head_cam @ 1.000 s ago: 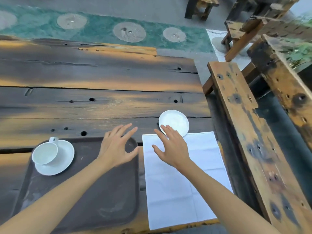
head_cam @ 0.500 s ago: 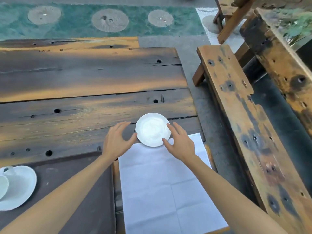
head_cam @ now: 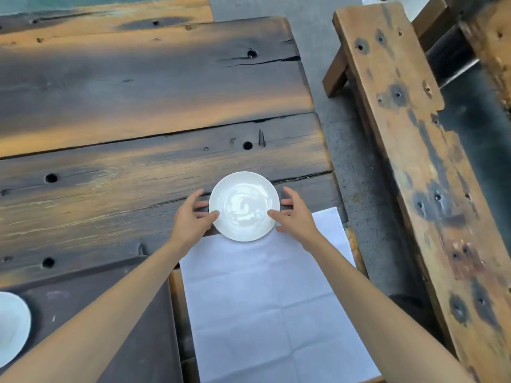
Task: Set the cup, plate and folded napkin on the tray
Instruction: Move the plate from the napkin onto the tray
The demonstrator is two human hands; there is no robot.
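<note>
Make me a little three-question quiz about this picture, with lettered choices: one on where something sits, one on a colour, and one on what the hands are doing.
1. Where does the small round white plate lie?
A. On the dark brown tray
B. On the wooden table, its near edge over the white cloth napkin
C. On the bench

2. What colour is the spread-out cloth napkin?
A. White
B. Green
C. Red

3. How do the two hands stand at the plate?
A. Both lie flat on the tray
B. One lifts a cup
C. One on each side of the plate, thumbs at its rim

Answers:
1 B: the plate rests on the weathered wooden table, overlapping the napkin's far edge, apart from the dark brown tray.
2 A: it is plain white with fold creases.
3 C: the left hand and right hand flank the plate.
</note>
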